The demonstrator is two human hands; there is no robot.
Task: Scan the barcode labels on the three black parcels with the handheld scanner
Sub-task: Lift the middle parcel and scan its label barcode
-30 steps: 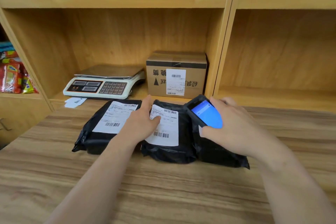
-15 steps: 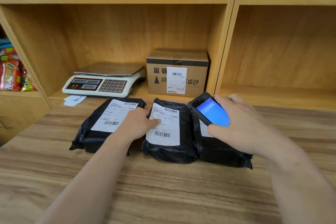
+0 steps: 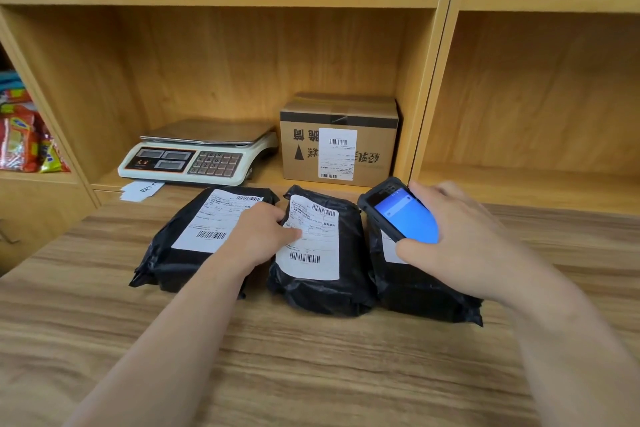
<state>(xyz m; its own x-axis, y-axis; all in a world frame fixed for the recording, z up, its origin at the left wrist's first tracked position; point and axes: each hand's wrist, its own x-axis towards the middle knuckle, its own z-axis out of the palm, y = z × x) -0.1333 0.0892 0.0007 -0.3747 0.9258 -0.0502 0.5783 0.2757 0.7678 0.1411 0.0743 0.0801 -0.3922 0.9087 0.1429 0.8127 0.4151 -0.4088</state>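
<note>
On the wooden counter (image 3: 311, 374), three black parcels (image 3: 322, 288) lay side by side. My right hand (image 3: 460, 239) gripped the scanner (image 3: 398, 215) above the right one; my left hand (image 3: 263, 236), holding nothing, steadied the middle label (image 3: 311, 246). Next, I reckoned, aim squarely at a barcode.

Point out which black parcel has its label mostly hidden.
The right parcel. The scanner in the right hand covers most of its label; only a sliver shows. The left parcel and middle parcel show nearly whole labels.

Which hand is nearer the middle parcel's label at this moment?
Left. The left hand rests on the left edge of the middle parcel's label, thumb on the paper. The right hand holds the scanner over the right parcel.
</note>
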